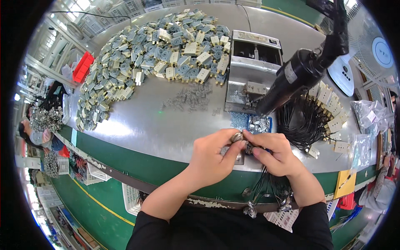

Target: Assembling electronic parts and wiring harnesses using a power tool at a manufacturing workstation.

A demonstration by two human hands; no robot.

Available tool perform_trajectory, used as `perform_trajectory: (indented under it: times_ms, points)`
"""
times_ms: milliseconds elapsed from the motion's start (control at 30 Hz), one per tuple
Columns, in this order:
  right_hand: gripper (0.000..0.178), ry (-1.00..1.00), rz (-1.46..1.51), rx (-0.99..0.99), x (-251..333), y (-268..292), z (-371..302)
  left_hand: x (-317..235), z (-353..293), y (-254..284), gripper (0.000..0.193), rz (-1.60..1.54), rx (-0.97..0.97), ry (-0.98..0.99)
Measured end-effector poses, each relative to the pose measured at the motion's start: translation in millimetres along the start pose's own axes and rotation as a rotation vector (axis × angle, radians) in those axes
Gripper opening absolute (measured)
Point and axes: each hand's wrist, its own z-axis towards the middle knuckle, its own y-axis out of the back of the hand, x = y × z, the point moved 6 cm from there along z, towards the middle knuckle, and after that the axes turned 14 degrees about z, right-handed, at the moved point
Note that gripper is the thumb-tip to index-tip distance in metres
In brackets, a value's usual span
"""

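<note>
While both hands meet just above the near side of the table point(141, 125), left hand point(214, 158) has thumb and forefinger clamped on a round metal part point(237, 137); right hand point(276, 155) has its fingertips bunched at the part's right side, can't tell exactly what they grip. Black leads point(263, 180) with metal ends hang below the right hand, over the edge. Blue tray point(271, 124) just beyond the hands: heaped with small silver pieces. Screws point(238, 119) lie just left of it. Red bin point(83, 67) at far left of the table, contents can't be made out. White basket point(130, 199) below the table edge holds dark wires point(142, 197). Clear bag point(370, 116) at right, contents unclear.
</note>
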Motion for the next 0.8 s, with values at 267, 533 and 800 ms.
perform_trajectory:
  times_ms: [267,533,800]
  points:
    - [0.052,-0.108,-0.044,0.074,7.2,-8.7,4.1,33.9,-14.6,-20.7,0.024,-0.892,0.316,0.265]
    - [0.038,-0.410,-0.509,0.104,-5.6,20.2,-11.5,207.9,-27.6,165.2,0.044,0.521,-0.478,0.441]
    - [0.022,-0.513,-0.530,0.108,-25.8,9.4,-10.2,261.0,-26.3,204.5,0.038,1.037,-0.397,0.227]
